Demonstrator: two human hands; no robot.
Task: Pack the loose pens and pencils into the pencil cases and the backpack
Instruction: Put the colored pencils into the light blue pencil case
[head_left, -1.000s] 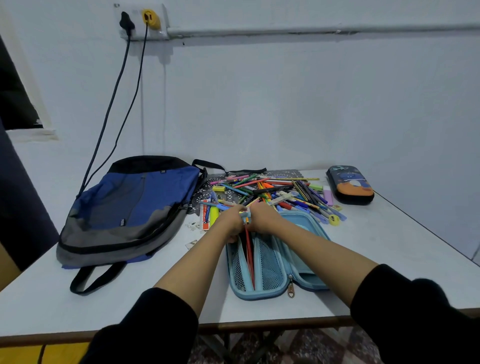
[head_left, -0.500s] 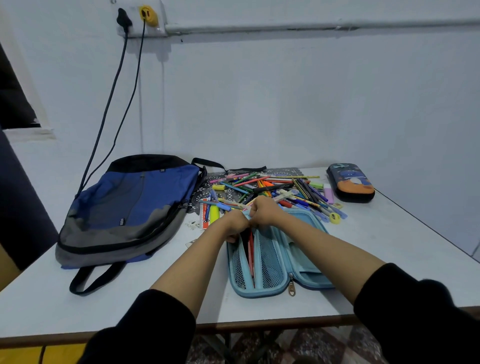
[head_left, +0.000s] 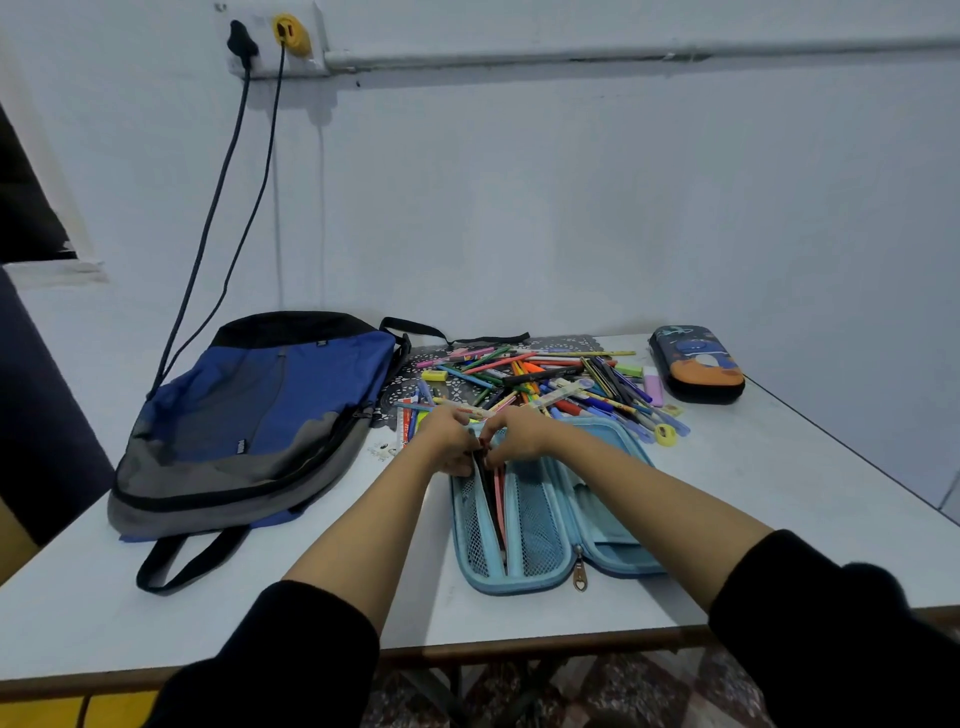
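Observation:
An open light-blue pencil case (head_left: 540, 525) lies flat on the table in front of me, its mesh pockets showing. A black pen and a red pencil (head_left: 498, 499) lie along its central fold. My left hand (head_left: 449, 439) and my right hand (head_left: 511, 434) meet at the case's far end, fingers curled around the tops of those pens. Behind my hands a pile of loose pens and pencils (head_left: 535, 384) is spread out. The blue and grey backpack (head_left: 254, 421) lies flat at the left. A shut dark pencil case (head_left: 696, 370) sits at the far right.
The white table (head_left: 779, 493) stands against a wall, with its front edge close to me. Two cables (head_left: 228, 208) hang from a wall socket down behind the backpack. A yellow tape roll (head_left: 666, 434) and erasers lie at the pile's right side.
The pens between my hands have slid further down into the case's fold. Both hands stay together at the case's far end, slightly lower.

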